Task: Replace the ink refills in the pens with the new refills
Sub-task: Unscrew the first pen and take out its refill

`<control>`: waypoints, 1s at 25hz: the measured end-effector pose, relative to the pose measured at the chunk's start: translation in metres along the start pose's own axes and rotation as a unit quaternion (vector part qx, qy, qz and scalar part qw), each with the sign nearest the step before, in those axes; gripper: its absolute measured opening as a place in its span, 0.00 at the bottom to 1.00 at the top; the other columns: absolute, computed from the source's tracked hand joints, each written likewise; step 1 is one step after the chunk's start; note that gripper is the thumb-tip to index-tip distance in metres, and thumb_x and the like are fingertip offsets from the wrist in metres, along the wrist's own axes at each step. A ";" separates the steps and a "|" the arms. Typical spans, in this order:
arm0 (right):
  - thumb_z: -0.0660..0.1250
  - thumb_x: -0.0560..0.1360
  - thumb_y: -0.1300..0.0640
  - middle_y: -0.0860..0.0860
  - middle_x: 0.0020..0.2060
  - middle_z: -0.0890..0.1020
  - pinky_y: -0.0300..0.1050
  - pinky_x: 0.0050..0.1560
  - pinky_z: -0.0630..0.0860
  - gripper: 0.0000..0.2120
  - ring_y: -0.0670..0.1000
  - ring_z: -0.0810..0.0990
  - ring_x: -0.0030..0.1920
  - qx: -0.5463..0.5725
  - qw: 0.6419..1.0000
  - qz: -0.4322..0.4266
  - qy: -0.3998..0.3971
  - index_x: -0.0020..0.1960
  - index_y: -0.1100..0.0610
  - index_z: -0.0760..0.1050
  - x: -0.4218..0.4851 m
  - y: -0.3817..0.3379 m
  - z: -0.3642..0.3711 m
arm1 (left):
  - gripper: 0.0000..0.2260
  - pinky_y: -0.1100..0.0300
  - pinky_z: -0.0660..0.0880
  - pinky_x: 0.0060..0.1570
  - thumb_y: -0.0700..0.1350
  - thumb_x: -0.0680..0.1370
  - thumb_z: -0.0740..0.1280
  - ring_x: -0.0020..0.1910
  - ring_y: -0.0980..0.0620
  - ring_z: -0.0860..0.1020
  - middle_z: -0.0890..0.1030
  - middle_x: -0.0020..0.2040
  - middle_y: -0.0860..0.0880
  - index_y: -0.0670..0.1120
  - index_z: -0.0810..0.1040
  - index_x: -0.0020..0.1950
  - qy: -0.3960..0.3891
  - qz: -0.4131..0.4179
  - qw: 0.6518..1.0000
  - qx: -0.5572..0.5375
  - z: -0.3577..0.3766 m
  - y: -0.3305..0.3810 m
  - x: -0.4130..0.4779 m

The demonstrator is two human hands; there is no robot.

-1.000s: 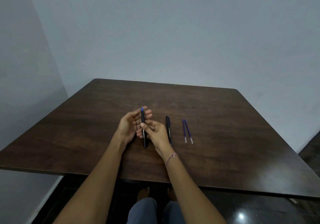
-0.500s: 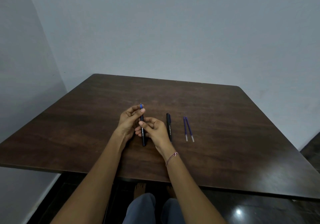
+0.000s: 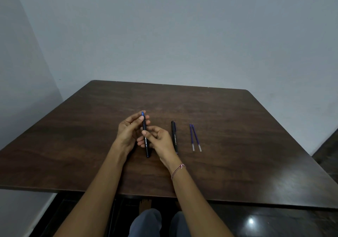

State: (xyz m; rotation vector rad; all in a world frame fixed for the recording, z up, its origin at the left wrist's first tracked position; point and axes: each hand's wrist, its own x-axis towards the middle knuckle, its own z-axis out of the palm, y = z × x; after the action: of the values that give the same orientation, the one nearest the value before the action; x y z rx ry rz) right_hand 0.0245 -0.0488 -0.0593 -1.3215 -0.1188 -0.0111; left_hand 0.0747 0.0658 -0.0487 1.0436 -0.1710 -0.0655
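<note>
Both hands hold a black pen [image 3: 146, 146] with a blue tip end, upright above the dark wooden table [image 3: 237, 127]. My left hand [image 3: 128, 132] pinches the blue tip section between thumb and forefinger. My right hand [image 3: 160, 141] grips the barrel at its middle. A second black pen [image 3: 174, 136] lies capped on the table just right of my right hand. Two blue refills [image 3: 195, 137] with clear ends lie side by side further right.
The table stands in a corner, with grey walls close behind and on the left. Its near edge [image 3: 237, 203] runs across the lower view, with my knees [image 3: 159, 222] and dark glossy floor below it.
My left fingers have shifted up onto the blue tip section of the held pen. The view has drifted slightly; the second pen and refills have not moved.
</note>
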 end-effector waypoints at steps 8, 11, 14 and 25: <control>0.67 0.76 0.61 0.56 0.34 0.83 0.37 0.35 0.80 0.12 0.47 0.83 0.31 -0.006 1.000 0.020 -0.001 0.57 0.65 0.76 -0.005 -0.004 0.001 | 0.10 0.65 0.78 0.32 0.37 0.66 0.73 0.34 0.56 0.82 0.84 0.35 0.51 0.46 0.80 0.46 0.044 0.059 0.997 0.030 -0.002 0.001 -0.001; 0.64 0.78 0.61 0.57 0.35 0.82 0.36 0.36 0.80 0.12 0.45 0.82 0.31 -0.038 0.999 0.030 -0.025 0.59 0.65 0.75 -0.007 -0.005 0.000 | 0.09 0.67 0.78 0.34 0.33 0.70 0.70 0.34 0.58 0.82 0.84 0.34 0.53 0.46 0.79 0.46 0.069 0.081 0.993 0.046 -0.003 0.002 0.000; 0.63 0.78 0.63 0.57 0.36 0.82 0.36 0.37 0.80 0.12 0.45 0.83 0.31 -0.042 0.997 0.038 -0.044 0.60 0.66 0.74 -0.009 -0.008 -0.002 | 0.08 0.67 0.77 0.34 0.35 0.72 0.69 0.34 0.58 0.82 0.84 0.35 0.53 0.47 0.80 0.47 0.074 0.086 0.992 0.052 -0.003 0.001 0.001; 0.63 0.78 0.63 0.58 0.36 0.82 0.38 0.38 0.80 0.12 0.47 0.82 0.32 -0.046 0.998 0.024 -0.035 0.60 0.67 0.73 -0.009 -0.008 0.000 | 0.10 0.64 0.79 0.35 0.35 0.75 0.65 0.36 0.55 0.82 0.85 0.40 0.50 0.48 0.83 0.48 0.022 0.027 0.999 0.020 -0.004 0.002 0.002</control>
State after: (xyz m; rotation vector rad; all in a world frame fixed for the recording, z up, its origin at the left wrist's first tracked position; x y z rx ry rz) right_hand 0.0146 -0.0513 -0.0521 -1.4163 -0.1469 0.0714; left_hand 0.0777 0.0696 -0.0490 1.0796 -0.1617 0.0103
